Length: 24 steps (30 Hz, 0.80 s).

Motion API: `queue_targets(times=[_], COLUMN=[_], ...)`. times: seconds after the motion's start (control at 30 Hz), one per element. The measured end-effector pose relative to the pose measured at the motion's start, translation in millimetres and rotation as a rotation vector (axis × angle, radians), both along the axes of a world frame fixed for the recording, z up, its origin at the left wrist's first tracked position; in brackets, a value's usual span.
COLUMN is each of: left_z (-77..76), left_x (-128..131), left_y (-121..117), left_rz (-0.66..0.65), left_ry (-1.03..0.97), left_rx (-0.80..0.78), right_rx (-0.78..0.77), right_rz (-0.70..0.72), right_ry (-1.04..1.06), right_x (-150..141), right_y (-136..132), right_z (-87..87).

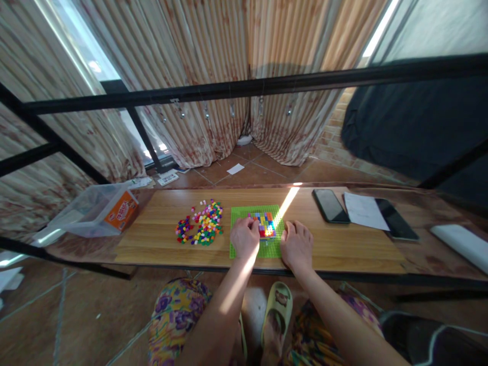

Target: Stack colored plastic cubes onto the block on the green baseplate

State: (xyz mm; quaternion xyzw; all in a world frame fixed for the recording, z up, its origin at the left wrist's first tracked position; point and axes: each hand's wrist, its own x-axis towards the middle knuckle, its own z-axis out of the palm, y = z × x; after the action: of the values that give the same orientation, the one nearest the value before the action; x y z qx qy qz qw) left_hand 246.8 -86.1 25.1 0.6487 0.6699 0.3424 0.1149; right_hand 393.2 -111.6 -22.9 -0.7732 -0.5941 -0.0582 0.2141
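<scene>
A green studded baseplate [273, 251] lies on the wooden board in front of me. On it sits a small block of coloured toy bricks [266, 226] in red, blue, yellow and orange. My left hand [245, 238] rests over the baseplate's left part, its fingers pinched together at the left side of the bricks; anything between the fingertips is hidden. At the baseplate's right edge is my right hand [298, 245], fingers curled down and thumb side touching that edge. Whatever may be under those fingers cannot be seen. Many loose coloured bricks [208, 223] lie spread left of the baseplate.
A clear plastic box [86, 211] with an orange label stands at the left. To the right lie a phone [331, 206], a white paper [366, 210] and a second dark device [396, 219]. A black rail [229, 90] crosses beyond the wooden board [152, 249].
</scene>
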Motion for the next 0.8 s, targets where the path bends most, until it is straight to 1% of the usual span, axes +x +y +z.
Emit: queue_targets(times=[0.17,0.33,0.43,0.7,0.8], left_z=[0.1,5.6,7.3,2.3,5.7], left_x=[-4.1,-5.6,-5.9,-2.8,-0.8], left_y=[1.6,1.4,2.0,4.9,5.5], left_rz=[-0.013,-0.011,-0.009,0.03,0.07], left_ry=[0.003,0.012,-0.023,-0.097,-0.196], left_rx=[-0.022,-0.066,-0.087,-0.091,-0.156], right_rx=[0.003,-0.013,-0.024,-0.004,-0.006], right_rz=[0.009,-0.004,-0.001,0.009,0.006], right_ry=[0.007,-0.002,-0.006,-0.004,-0.005], right_x=[0.2,0.0,0.0,0.7,0.5], right_y=[-0.1,-0.2,-0.6,-0.6,-0.8], right_z=[-0.4,0.4,1.3,0.0,0.1])
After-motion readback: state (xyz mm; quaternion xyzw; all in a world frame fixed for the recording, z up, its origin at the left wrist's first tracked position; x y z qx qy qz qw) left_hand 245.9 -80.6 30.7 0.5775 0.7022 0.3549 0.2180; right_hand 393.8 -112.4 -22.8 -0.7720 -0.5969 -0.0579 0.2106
